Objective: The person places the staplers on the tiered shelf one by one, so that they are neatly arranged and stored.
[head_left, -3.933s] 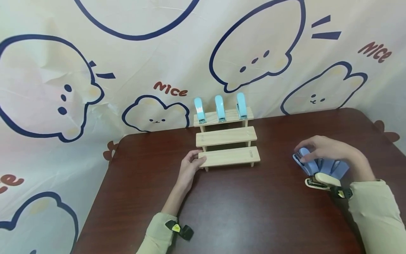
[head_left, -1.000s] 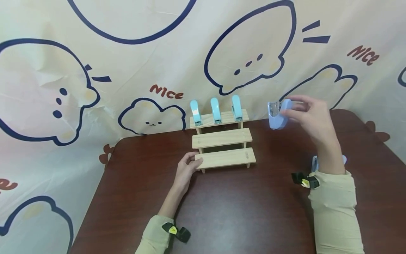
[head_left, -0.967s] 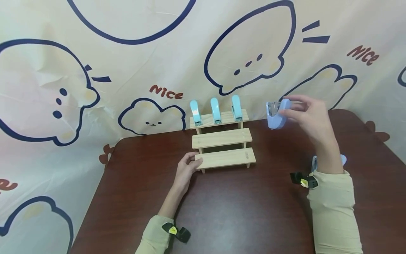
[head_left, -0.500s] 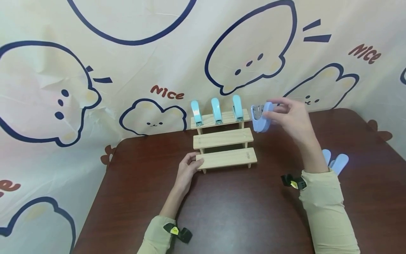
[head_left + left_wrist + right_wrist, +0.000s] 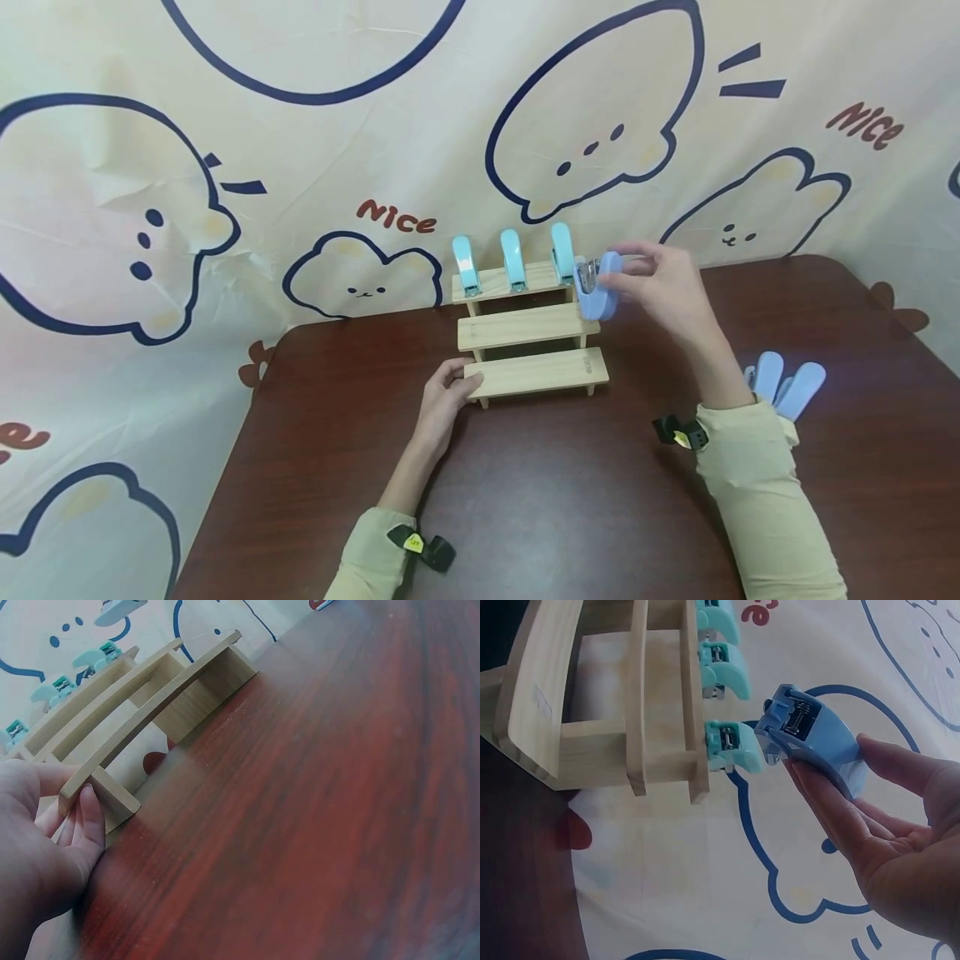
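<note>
A three-tier wooden stand (image 5: 532, 374) sits near the back of the table, with three turquoise staplers (image 5: 513, 260) in a row on its top tier. My left hand (image 5: 444, 397) pinches the left end of the lowest tier; in the left wrist view the thumb and fingers (image 5: 91, 817) lie around that board's end. My right hand (image 5: 667, 287) holds a periwinkle-blue stapler (image 5: 600, 287) in the air, just by the right end of the upper tiers. In the right wrist view this blue stapler (image 5: 817, 739) is between thumb and fingers, apart from the nearest turquoise one.
More blue staplers (image 5: 801, 390) lie on the right of the dark wooden table (image 5: 540, 500), partly behind the right forearm. A bit of a cream stapler (image 5: 787, 430) shows by the sleeve. A printed cloth (image 5: 375, 150) hangs behind the table.
My right hand picked up a blue stapler from the group on the right, raised it and carried it left to the stand. The left hand keeps its grip on the lowest tier.
</note>
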Demonstrator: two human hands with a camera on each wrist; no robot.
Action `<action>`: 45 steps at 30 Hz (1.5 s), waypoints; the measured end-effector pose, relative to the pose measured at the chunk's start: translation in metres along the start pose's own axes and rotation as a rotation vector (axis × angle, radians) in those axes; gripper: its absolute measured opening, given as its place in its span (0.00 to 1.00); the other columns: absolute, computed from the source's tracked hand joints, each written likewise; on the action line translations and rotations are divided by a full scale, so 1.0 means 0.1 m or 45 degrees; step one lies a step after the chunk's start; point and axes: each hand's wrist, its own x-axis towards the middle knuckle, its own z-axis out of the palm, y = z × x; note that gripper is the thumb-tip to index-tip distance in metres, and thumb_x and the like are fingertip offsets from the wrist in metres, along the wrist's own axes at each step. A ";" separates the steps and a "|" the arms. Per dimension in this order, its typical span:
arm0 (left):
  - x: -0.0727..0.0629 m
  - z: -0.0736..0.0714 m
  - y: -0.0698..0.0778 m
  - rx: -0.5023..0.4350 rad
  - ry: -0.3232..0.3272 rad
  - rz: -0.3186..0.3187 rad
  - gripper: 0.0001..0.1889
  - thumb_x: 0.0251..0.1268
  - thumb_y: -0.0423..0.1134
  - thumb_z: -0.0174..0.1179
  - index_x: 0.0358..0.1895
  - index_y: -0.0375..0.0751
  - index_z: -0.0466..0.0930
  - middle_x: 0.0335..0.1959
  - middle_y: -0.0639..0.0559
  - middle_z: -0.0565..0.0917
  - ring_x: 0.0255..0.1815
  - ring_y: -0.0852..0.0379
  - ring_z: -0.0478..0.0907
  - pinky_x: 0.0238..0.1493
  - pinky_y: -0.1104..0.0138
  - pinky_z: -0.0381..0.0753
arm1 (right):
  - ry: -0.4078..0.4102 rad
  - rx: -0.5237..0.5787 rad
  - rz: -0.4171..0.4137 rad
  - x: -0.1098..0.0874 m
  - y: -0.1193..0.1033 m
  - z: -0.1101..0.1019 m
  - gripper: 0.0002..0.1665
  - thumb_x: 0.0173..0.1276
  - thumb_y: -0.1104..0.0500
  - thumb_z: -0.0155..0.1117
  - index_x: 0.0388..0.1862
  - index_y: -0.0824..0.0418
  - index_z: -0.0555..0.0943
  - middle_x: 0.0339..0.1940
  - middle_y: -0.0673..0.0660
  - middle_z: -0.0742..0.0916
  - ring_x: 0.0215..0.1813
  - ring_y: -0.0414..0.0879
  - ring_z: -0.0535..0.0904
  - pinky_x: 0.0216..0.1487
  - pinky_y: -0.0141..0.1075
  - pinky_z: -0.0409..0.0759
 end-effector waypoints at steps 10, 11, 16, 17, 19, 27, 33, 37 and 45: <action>0.00 0.00 0.00 -0.011 -0.004 0.000 0.20 0.68 0.32 0.66 0.60 0.30 0.76 0.46 0.48 0.80 0.40 0.60 0.78 0.42 0.70 0.79 | -0.042 -0.018 -0.010 0.03 0.03 0.08 0.32 0.72 0.54 0.72 0.71 0.64 0.77 0.61 0.69 0.85 0.59 0.62 0.84 0.57 0.50 0.82; 0.00 0.00 0.00 -0.011 -0.004 0.001 0.20 0.67 0.32 0.66 0.59 0.30 0.76 0.46 0.48 0.80 0.40 0.60 0.78 0.42 0.70 0.78 | -0.045 -0.021 -0.008 0.03 0.02 0.08 0.32 0.72 0.54 0.72 0.71 0.64 0.77 0.61 0.69 0.85 0.59 0.62 0.84 0.58 0.51 0.82; -0.01 0.00 0.01 -0.011 -0.006 0.006 0.20 0.67 0.32 0.66 0.59 0.31 0.77 0.46 0.48 0.79 0.39 0.60 0.78 0.42 0.70 0.78 | -0.058 -0.035 -0.003 0.04 0.02 0.11 0.31 0.72 0.56 0.72 0.70 0.64 0.77 0.61 0.69 0.84 0.59 0.62 0.84 0.58 0.52 0.82; -0.01 0.00 0.01 -0.010 -0.006 0.005 0.20 0.67 0.32 0.66 0.60 0.31 0.77 0.46 0.48 0.79 0.39 0.60 0.78 0.42 0.70 0.78 | -0.060 -0.035 -0.001 0.04 0.02 0.12 0.31 0.72 0.56 0.72 0.70 0.64 0.77 0.61 0.69 0.84 0.59 0.62 0.84 0.57 0.53 0.82; -0.01 0.00 0.01 -0.006 -0.005 0.003 0.20 0.67 0.32 0.66 0.60 0.31 0.77 0.46 0.49 0.79 0.39 0.60 0.78 0.41 0.70 0.78 | -0.067 -0.032 -0.001 0.04 0.02 0.13 0.30 0.72 0.56 0.72 0.70 0.64 0.77 0.61 0.69 0.84 0.60 0.62 0.83 0.57 0.53 0.82; 0.00 -0.01 0.00 0.013 -0.008 0.008 0.21 0.67 0.33 0.66 0.60 0.30 0.76 0.47 0.47 0.80 0.41 0.59 0.78 0.42 0.70 0.77 | -0.088 -0.036 0.012 0.06 0.03 0.19 0.30 0.71 0.57 0.72 0.70 0.64 0.78 0.60 0.69 0.85 0.59 0.62 0.84 0.55 0.50 0.83; 0.00 0.00 -0.01 0.000 -0.009 0.002 0.21 0.68 0.33 0.66 0.60 0.29 0.76 0.48 0.47 0.80 0.41 0.59 0.79 0.42 0.70 0.79 | -0.091 -0.056 0.037 0.08 0.06 0.20 0.30 0.71 0.58 0.72 0.69 0.64 0.78 0.60 0.69 0.85 0.59 0.63 0.84 0.55 0.52 0.84; 0.01 0.00 -0.01 -0.004 -0.009 0.000 0.20 0.68 0.32 0.66 0.60 0.30 0.76 0.48 0.46 0.79 0.41 0.59 0.78 0.42 0.70 0.79 | -0.106 -0.062 0.038 0.08 0.07 0.21 0.30 0.71 0.58 0.73 0.69 0.64 0.78 0.59 0.69 0.85 0.57 0.62 0.85 0.55 0.53 0.84; 0.00 0.00 0.00 -0.019 -0.011 -0.002 0.20 0.67 0.31 0.66 0.60 0.30 0.75 0.49 0.46 0.79 0.41 0.59 0.79 0.42 0.70 0.79 | -0.162 -0.101 0.022 0.08 0.08 0.20 0.30 0.70 0.59 0.73 0.69 0.65 0.77 0.57 0.70 0.86 0.56 0.62 0.85 0.54 0.54 0.84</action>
